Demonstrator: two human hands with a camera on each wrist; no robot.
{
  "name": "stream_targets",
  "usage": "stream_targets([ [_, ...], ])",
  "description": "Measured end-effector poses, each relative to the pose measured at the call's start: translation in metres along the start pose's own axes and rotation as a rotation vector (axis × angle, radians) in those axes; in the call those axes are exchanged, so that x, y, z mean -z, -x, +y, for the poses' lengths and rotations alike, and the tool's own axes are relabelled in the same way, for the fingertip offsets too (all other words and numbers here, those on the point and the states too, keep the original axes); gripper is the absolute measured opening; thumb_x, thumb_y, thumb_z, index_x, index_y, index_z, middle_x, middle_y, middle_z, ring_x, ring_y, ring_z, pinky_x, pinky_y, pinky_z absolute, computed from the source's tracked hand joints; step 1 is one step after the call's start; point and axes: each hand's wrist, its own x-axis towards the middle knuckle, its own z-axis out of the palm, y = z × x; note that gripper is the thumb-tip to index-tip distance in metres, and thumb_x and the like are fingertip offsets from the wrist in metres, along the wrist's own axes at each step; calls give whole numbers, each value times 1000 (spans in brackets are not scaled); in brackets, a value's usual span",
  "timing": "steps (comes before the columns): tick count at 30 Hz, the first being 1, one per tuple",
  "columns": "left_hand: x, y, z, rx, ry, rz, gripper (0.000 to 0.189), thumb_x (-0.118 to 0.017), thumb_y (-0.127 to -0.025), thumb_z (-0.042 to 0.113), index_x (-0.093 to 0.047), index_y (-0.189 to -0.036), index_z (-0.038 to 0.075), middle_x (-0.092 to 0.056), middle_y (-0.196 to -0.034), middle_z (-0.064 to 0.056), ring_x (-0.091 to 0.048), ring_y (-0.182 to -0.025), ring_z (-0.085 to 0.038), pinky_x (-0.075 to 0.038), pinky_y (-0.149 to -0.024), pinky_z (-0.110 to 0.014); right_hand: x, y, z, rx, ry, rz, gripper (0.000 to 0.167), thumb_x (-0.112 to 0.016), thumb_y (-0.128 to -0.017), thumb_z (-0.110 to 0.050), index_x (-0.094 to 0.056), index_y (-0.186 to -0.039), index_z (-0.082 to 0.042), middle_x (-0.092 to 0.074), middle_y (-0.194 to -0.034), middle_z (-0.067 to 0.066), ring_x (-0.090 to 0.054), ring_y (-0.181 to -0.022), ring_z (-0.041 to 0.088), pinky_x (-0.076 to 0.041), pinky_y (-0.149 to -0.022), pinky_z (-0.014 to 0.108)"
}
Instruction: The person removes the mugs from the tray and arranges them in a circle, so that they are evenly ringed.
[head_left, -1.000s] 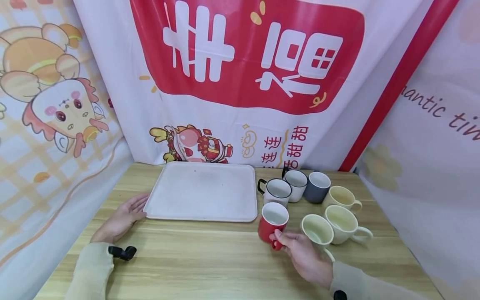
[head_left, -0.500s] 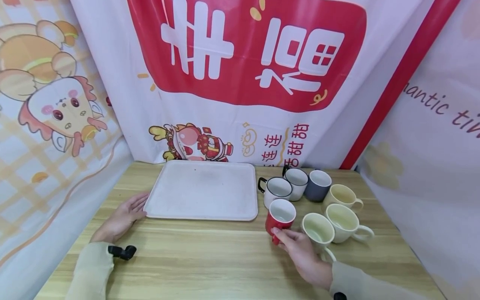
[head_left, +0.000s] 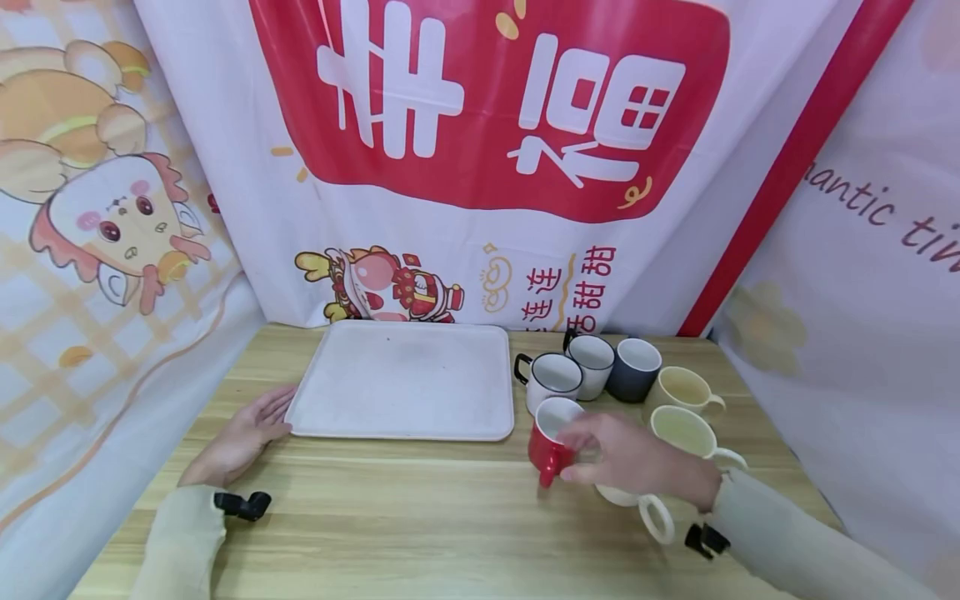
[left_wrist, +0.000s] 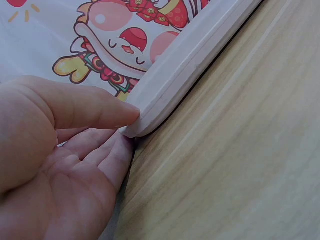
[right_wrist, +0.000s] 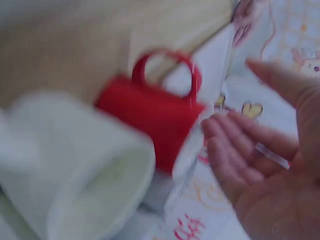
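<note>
A white tray (head_left: 401, 383) lies on the table. My left hand (head_left: 243, 433) rests at its front left corner, fingers straight along the side; the left wrist view shows the thumb (left_wrist: 112, 110) touching the corner, other fingertips partly hidden. The red mug (head_left: 551, 454), white inside, stands upright to the right of the tray, handle toward me. Just right of it, my right hand (head_left: 630, 454) is blurred, holding nothing; its fingers (right_wrist: 235, 145) look loosely extended in the right wrist view. Beneath that hand, a pale cream mug (head_left: 618, 496) is mostly covered.
Behind the red mug stand two white black-rimmed mugs (head_left: 553, 383) and a dark grey cup (head_left: 634, 371). Two more yellowish mugs (head_left: 682, 429) stand at the right. A printed curtain (head_left: 480, 233) hangs behind the wooden table (head_left: 375, 517).
My right hand has let go of the red mug's handle and risen over the cream mug. Before that, the red mug moved slightly right and back. My left hand has stayed at the tray.
</note>
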Motion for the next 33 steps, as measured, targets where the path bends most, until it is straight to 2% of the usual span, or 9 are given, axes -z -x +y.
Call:
stream_targets([
  [2,-1,0,0,1,-5,-3,80,-55,-103,-4,-5,-166,-6,-5,-174,-31,-6,-160,-53,-40,-109,-2,13,-6,2,38,125,-1,53,-87,-87,-35,-72,-132,-9,-75,-127,5,-71,-118,25,-63,-102,49],
  [4,0,0,0,4,-6,-1,80,-55,-103,-4,-5,-166,-6,-5,-175,-31,-6,-160,-53,-40,-109,-1,21,-15,7,88,214,-12,63,-89,-85,-31,-67,-140,-8,-71,-138,9,-66,-127,31,-60,-107,54],
  [8,1,1,-2,10,-3,2,80,-54,-103,-5,-5,-166,-6,-6,-174,-31,-6,-160,-52,-40,-109,-1,29,-34,10,161,320,-74,69,-88,-82,-24,-63,-145,-10,-68,-142,9,-61,-134,35,-55,-112,59],
  [11,-1,2,-2,19,-6,5,80,-54,-103,-5,-5,-166,-6,-6,-174,-32,-7,-160,-52,-41,-109,-2,29,-46,13,187,377,-139,69,-88,-83,-23,-63,-146,-15,-68,-144,5,-58,-138,32,-55,-115,55],
  [15,-3,1,-1,17,-8,9,80,-54,-104,-4,-4,-166,-7,-6,-174,-33,-7,-160,-53,-41,-109,-2,27,-58,16,227,388,-212,63,-90,-83,-20,-66,-140,-18,-70,-138,2,-63,-131,24,-60,-110,45],
  [20,-3,-1,1,5,4,15,79,-54,-104,-4,-5,-166,-7,-6,-174,-32,-7,-160,-52,-40,-109,-1,31,-62,16,223,386,-234,60,-91,-83,-21,-68,-137,-18,-72,-134,2,-66,-124,20,-63,-103,38],
  [23,-2,-1,2,2,-1,12,80,-54,-103,-4,-5,-166,-7,-6,-174,-32,-7,-160,-52,-40,-109,-1,34,-60,17,189,396,-227,60,-91,-83,-24,-69,-139,-17,-71,-136,4,-66,-126,23,-63,-105,41],
  [33,-2,-1,1,10,-18,17,80,-55,-103,-4,-7,-167,-5,-8,-175,-30,-9,-161,-51,-40,-112,-4,35,-49,33,167,362,-196,61,-88,-86,-30,-68,-141,-13,-69,-144,6,-62,-137,31,-54,-117,52],
])
